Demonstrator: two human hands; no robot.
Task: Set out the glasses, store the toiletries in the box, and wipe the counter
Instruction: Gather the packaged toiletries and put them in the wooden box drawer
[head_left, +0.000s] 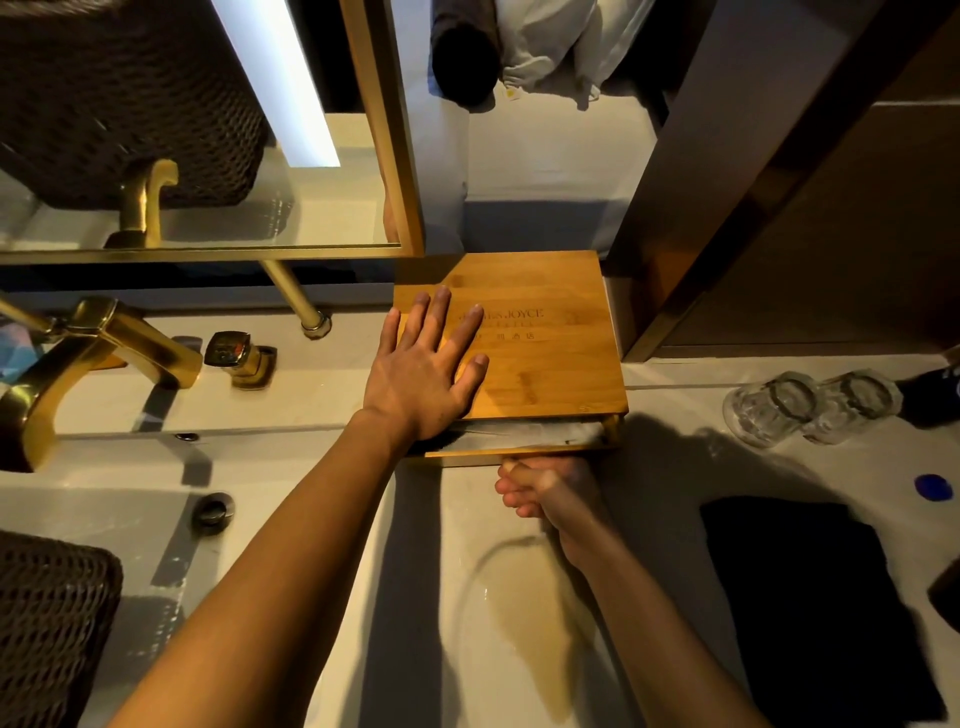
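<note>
Head view. White bathroom counter (649, 467), lit warm, with a gold-framed mirror (208, 130) at the back and a brown wall panel at right.

Box (540, 338): wooden, flat lid, standing at the back of the counter beside the mirror frame. Lid printed with "JOYCE" in capitals, the start of the line covered by fingers; a smaller line below it includes Chinese characters, too small to read in full. Front of the box shows a shallow drawer (519, 441) partly out, holding something pale and dark; contents cannot be told.

Left hand (426, 369): flat on the lid, palm down, fingers spread, gripping nothing.

Right hand (545, 491): at the front edge of the drawer, fingers curled and blurred; whether it grips the edge cannot be told.

Glasses (810, 408): two, clear, side by side and touching on the counter right of the box, well apart from both hands.

Cloth (810, 608): dark, lying flat at the counter's near right.

Blue round cap (933, 487): on the counter between glasses and cloth.

Tap (93, 358): gold, left of the box, over the basin (104, 519), with a separate gold handle (239, 356) beside it.

Woven dark basket (52, 623): at near left; its contents not visible
</note>
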